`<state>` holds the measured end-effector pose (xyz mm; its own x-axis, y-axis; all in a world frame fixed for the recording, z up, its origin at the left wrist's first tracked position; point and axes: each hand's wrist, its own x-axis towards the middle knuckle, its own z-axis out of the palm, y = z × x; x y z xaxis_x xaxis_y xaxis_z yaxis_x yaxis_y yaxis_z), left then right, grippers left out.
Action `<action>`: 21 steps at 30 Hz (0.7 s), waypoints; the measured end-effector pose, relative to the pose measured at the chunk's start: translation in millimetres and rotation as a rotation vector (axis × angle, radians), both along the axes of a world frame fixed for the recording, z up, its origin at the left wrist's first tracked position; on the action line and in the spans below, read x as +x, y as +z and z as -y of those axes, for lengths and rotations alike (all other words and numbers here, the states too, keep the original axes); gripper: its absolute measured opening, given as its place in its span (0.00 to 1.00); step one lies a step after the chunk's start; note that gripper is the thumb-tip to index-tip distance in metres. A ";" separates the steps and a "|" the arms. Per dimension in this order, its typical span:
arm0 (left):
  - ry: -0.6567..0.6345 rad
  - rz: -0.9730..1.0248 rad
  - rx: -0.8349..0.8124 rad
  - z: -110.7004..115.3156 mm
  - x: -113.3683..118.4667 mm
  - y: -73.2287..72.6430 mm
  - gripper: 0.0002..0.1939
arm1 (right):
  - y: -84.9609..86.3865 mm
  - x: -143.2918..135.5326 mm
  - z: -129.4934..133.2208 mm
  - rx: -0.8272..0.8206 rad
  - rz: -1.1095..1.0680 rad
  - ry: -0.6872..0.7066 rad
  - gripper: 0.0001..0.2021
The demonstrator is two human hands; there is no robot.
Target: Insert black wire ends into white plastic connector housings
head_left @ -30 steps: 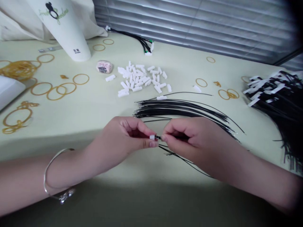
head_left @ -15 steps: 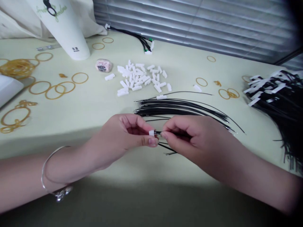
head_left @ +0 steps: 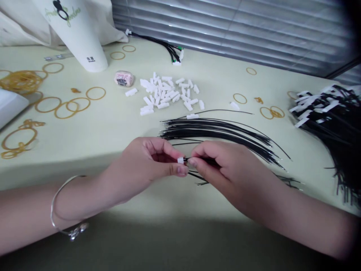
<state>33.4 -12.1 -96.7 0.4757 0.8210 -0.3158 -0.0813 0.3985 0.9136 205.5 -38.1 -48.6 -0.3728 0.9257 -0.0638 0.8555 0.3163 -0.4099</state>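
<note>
Between the thumb and fingers of my left hand is a small white connector housing. My right hand pinches thin black wires right at the housing's right side; how far their ends go in is too small to tell. Just beyond my hands lies a bundle of loose black wires with bare metal tips. A few more wire ends show beneath my right hand. Farther back sits a heap of white connector housings.
Yellow rubber bands are scattered at the left. A white cup and a small pinkish block stand at the back left. Finished-looking black cables with white connectors pile up at the right. Another cable lies by the blinds.
My right hand has shifted slightly left and down, its fingertips closer to the housing. More wire ends now show behind my right wrist. My left hand holds nearly the same position.
</note>
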 end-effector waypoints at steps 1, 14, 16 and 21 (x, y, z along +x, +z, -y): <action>0.001 -0.007 0.010 0.3 -0.2 -0.4 0.09 | -0.6 -0.2 0.6 -0.006 0.000 -0.002 0.11; 0.018 -0.036 0.007 3.5 -0.4 3.1 0.09 | 3.0 2.6 -4.6 -0.162 -0.116 -0.058 0.09; 0.010 -0.003 -0.008 2.7 -0.4 2.8 0.10 | 6.5 6.2 -6.5 -0.214 -0.108 -0.065 0.09; -0.014 -0.051 0.010 2.1 -0.2 1.8 0.11 | 7.2 7.3 -6.2 -0.221 -0.088 -0.090 0.09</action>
